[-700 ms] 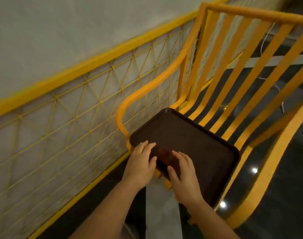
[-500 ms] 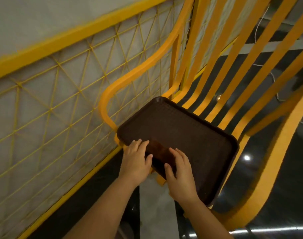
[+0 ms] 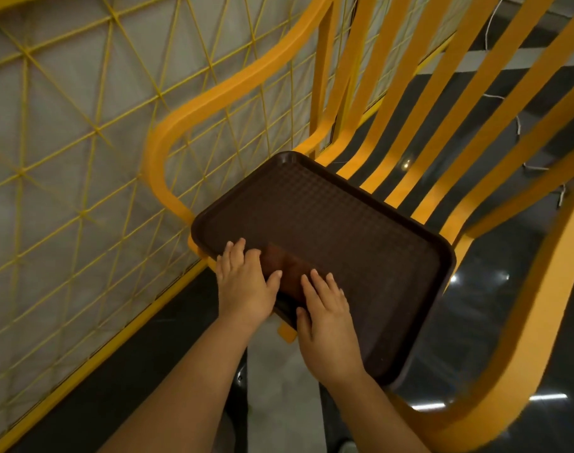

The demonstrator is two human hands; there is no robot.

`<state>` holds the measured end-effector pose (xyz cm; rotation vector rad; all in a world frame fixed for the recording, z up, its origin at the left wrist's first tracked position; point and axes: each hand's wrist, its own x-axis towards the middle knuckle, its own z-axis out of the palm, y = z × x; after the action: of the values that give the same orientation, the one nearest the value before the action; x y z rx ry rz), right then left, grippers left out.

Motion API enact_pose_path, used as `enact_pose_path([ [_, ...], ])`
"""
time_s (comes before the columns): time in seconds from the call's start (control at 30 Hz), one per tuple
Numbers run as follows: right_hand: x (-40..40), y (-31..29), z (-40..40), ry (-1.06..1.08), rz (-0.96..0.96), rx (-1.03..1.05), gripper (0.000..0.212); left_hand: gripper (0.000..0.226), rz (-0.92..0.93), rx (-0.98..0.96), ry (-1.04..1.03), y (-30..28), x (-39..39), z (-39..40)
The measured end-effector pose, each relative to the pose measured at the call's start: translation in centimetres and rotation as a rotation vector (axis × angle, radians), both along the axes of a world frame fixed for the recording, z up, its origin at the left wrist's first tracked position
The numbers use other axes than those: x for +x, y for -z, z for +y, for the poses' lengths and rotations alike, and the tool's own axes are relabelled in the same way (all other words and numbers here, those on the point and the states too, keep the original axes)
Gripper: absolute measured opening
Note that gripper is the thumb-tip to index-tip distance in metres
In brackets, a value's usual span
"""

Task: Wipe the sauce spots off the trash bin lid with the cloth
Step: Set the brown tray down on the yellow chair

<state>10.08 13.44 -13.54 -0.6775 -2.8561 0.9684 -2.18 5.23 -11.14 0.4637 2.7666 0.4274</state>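
No trash bin lid and no cloth appear in the head view. A dark brown textured tray lies on the seat of a yellow slatted chair. My left hand rests on the tray's near left corner, fingers straight on its surface. My right hand lies flat beside it on the near edge, with the thumb along the rim. Between the two hands the tray shows a reddish-brown patch. Neither hand holds anything.
A yellow wire-mesh fence over a grey wall runs close along the chair's left side. Glossy dark floor shows through the slats and to the right. A pale floor strip lies below my arms.
The view has moved closer and lower over the chair. Both hands stay on the tray's near edge in nearly the same place.
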Motion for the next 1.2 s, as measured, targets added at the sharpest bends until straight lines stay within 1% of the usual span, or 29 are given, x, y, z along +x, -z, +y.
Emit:
enact_pose_path([
  [0.07, -0.2, -0.2, -0.2, 0.030, 0.031, -0.016, 0.055, 0.039, -0.071, 0.185, -0.047, -0.9, 0.2, -0.1],
  [0.13, -0.5, -0.6, -0.4, 0.062, 0.090, -0.031, 0.065, 0.028, -0.222, 0.393, -0.144, -2.3, 0.7, 0.0],
  [0.17, -0.8, -0.8, -0.5, 0.064, 0.128, -0.034, 0.071, 0.030, -0.282, 0.490, -0.200, -2.9, 1.0, 0.1],
  [0.23, -1.5, -1.1, -0.7, 0.047, 0.182, -0.044, 0.078, 0.040, -0.408, 0.668, -0.315, -3.8, 1.4, 0.3],
  [0.3, -2.0, -1.5, -0.8, 0.045, 0.227, -0.093, 0.077, 0.054, -0.561, 0.842, -0.446, -4.8, 1.5, 0.2],
  [0.33, -2.2, -1.8, -0.8, 0.060, 0.256, -0.156, 0.073, 0.061, -0.625, 0.915, -0.510, -5.4, 1.5, -0.1],
  [0.4, -2.3, -2.9, -0.9, 0.122, 0.313, -0.366, 0.060, 0.066, -0.669, 0.960, -0.588, -6.1, 1.3, -1.0],
  [0.5, -2.4, -4.5, -1.6, 0.220, 0.309, -0.623, 0.042, 0.053, -0.573, 0.876, -0.651, -6.0, 1.3, -3.1],
  [0.53, -2.3, -5.0, -1.8, 0.245, 0.286, -0.727, 0.037, 0.050, -0.558, 0.841, -0.671, -5.8, 1.5, -3.8],
  [0.57, -2.2, -5.7, -2.1, 0.258, 0.259, -0.856, 0.034, 0.048, -0.580, 0.808, -0.687, -5.6, 1.9, -4.5],
  [0.63, -1.8, -7.0, -2.9, 0.234, 0.193, -1.095, 0.030, 0.045, -0.741, 0.798, -0.700, -5.2, 2.8, -6.0],
  [0.7, -1.3, -7.9, -3.9, 0.175, 0.127, -1.219, 0.030, 0.040, -0.946, 0.925, -0.699, -5.6, 4.0, -7.5],
  [0.73, -1.0, -8.1, -4.5, 0.152, 0.098, -1.251, 0.030, 0.038, -0.988, 1.002, -0.699, -5.8, 4.6, -8.3],
  [0.8, -0.4, -7.9, -5.8, 0.128, 0.071, -1.262, 0.027, 0.035, -0.939, 1.139, -0.716, -5.8, 5.8, -9.9],
  [0.87, 0.2, -7.4, -7.3, 0.139, 0.080, -1.223, 0.022, 0.039, -0.820, 1.253, -0.777, -5.5, 7.1, -11.2],
  [0.93, 0.7, -6.9, -8.9, 0.166, 0.095, -1.173, 0.031, 0.046, -0.710, 1.324, -0.871, -5.3, 8.4, -12.3],
  [1.0, 1.4, -6.5, -10.3, 0.174, 0.076, -1.147, 0.034, 0.048, -0.612, 1.350, -0.958, -5.1, 9.9, -13.3],
  [1.07, 2.2, -6.0, -11.5, 0.161, 0.027, -1.142, 0.028, 0.041, -0.540, 1.343, -1.028, -4.8, 11.8, -14.5],
  [1.2, 4.5, -4.8, -13.9, 0.093, -0.086, -1.115, 0.018, 0.028, -0.510, 1.348, -1.152, -3.9, 15.6, -17.0],
])
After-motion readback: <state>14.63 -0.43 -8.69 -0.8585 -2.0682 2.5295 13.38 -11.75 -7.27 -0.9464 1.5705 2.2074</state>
